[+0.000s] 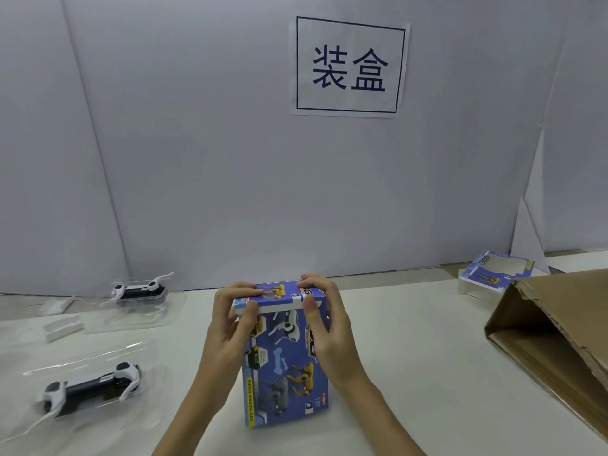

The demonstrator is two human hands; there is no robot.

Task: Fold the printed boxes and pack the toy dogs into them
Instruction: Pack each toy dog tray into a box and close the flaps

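Both hands, left [230, 319] and right [324, 319], grip upright printed box [283, 366]

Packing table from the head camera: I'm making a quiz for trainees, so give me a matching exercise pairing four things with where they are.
Things:
1. upright box
2. brown carton
3. flat boxes
4. toy dogs

Places:
A. far right, stacked
B. table's left side, in clear trays
C. centre, gripped by both hands
D. right edge, on its side

Pairs: 1-C, 2-D, 3-A, 4-B
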